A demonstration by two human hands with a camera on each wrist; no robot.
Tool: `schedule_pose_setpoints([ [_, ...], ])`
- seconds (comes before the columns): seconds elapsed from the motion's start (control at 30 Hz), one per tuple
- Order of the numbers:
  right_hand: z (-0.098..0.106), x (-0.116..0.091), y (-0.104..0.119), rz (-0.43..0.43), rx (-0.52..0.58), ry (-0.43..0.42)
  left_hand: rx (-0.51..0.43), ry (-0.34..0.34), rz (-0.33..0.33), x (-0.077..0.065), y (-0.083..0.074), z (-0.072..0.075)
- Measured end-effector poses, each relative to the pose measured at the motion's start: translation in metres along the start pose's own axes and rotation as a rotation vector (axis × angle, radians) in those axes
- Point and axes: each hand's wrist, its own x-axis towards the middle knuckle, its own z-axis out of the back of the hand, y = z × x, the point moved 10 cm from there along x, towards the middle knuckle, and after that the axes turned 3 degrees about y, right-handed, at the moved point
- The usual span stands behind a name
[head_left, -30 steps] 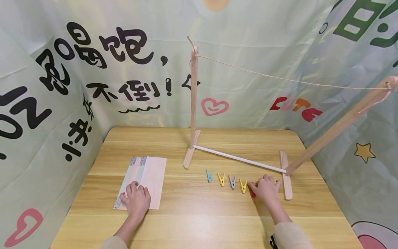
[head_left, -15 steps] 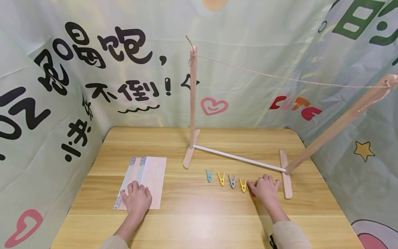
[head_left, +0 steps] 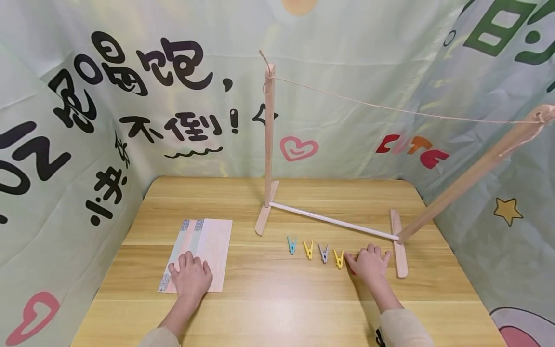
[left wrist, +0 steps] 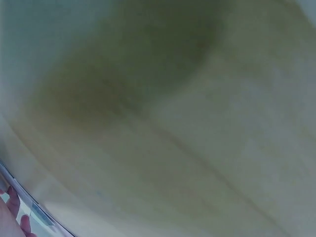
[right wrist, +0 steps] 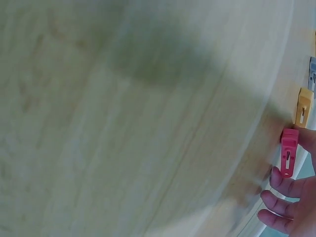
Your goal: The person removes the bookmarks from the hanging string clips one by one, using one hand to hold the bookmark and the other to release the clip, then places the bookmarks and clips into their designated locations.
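My left hand (head_left: 191, 277) rests on a pale pink sheet (head_left: 220, 253) with pastel stripes and patterned patches at its left side. Whether it is paper or cloth I cannot tell. At the right, my right hand (head_left: 370, 265) lies on the table by a red clothespin (right wrist: 289, 153), mostly hidden from the head view. The right wrist view has this clothespin between thumb and forefinger, the fingers spread and not pinching it. Leftward in a row lie a yellow clothespin (head_left: 338, 259), a grey one, a second yellow clothespin (head_left: 308, 250) and a blue clothespin (head_left: 291, 245).
A wooden rack stands behind the clothespins. Its left post (head_left: 270, 144) and leaning right post (head_left: 472, 178) carry a thin string (head_left: 368, 104). A white bar (head_left: 334, 221) joins their feet low over the table (head_left: 277, 313). Printed cloth surrounds the table.
Both hands stay almost still; the left fingers shift very slightly on the sheet. The clothespins and rack keep their places.
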Motion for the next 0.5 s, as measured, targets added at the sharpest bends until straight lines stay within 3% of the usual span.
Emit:
schedule_pose_setpoints([
  [0.5, -0.0014, -0.0017, -0.0004, -0.016, -0.012, 0.016, 0.022, 0.001, 0.019, 0.0003, 0.0029, -0.0003],
])
